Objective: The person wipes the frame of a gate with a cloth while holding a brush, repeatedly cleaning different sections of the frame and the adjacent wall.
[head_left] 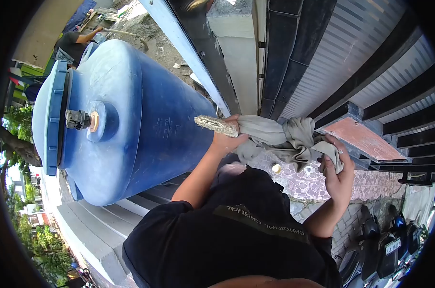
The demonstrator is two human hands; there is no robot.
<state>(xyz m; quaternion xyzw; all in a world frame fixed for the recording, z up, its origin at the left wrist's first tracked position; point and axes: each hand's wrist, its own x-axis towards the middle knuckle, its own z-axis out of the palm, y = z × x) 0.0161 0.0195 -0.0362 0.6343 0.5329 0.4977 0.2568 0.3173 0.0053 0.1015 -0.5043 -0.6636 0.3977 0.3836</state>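
My left hand [228, 138] is closed around a pale, rough-bristled scrub brush [216, 126], whose bristle side sticks out to the left. A grey cloth [298, 130], bunched and twisted, stretches from beside that hand across to the right. My right hand [339, 165] grips the cloth's far end, with a fold of it between thumb and fingers. Whether the left hand also holds part of the cloth is hard to see. Left of my left hand lies a large blue plastic tank [155, 105] on its side, with a ribbed lid [54, 120] and a dark pipe fitting [78, 120].
Black metal bars [395, 81] and a reddish panel [366, 138] stand close on the right. Parked motorcycles [385, 245] are at lower right. A small yellowish round object [276, 168] lies on the patterned paving [313, 185]. Another person [73, 45] works behind the tank.
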